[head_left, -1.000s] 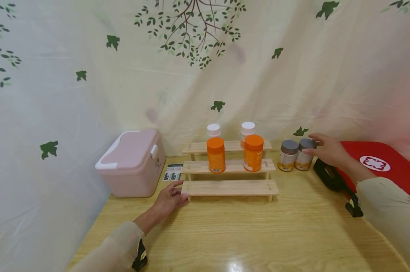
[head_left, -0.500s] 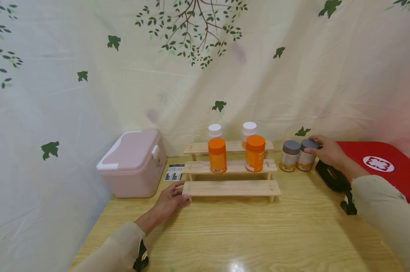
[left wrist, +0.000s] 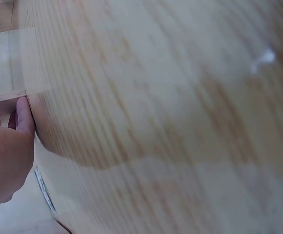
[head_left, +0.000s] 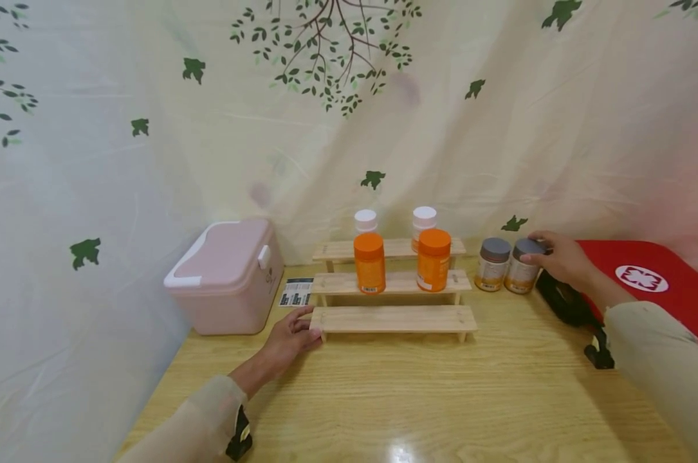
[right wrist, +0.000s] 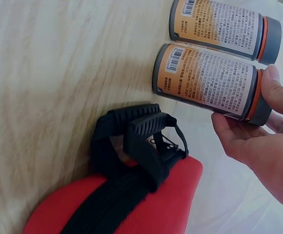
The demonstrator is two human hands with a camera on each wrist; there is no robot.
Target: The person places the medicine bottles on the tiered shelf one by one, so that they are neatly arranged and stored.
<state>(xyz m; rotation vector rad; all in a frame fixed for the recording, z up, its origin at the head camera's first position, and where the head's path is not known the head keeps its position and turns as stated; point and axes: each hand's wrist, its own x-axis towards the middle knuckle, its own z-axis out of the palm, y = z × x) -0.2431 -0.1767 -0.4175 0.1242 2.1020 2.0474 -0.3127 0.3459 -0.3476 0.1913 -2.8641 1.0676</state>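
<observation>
My right hand (head_left: 560,258) grips the grey cap of a supplement bottle (head_left: 520,273), thumb on the near side and fingers behind. In the right wrist view this bottle (right wrist: 205,80) shows a white and orange label with a barcode. A matching bottle (head_left: 492,269) stands just left of it. At the left end of a three-step wooden display rack (head_left: 392,319), my left hand (head_left: 287,337) pinches the lowest board. The left wrist view shows thumb and fingers (left wrist: 25,117) at that board's end. Two orange bottles (head_left: 370,267) stand on the middle step, and two white-capped bottles (head_left: 424,222) on the top one.
A pink lidded box (head_left: 227,276) sits left of the rack, with a printed card (head_left: 295,292) between them. Under my right forearm lies a red first-aid bag (head_left: 667,289) with a black handle (right wrist: 141,131). A leaf-patterned curtain (head_left: 302,141) hangs behind the table (head_left: 383,399).
My right hand's fingers have closed in on the bottle's grey cap. That bottle has shifted very slightly toward me. The left hand stays at the rack's end.
</observation>
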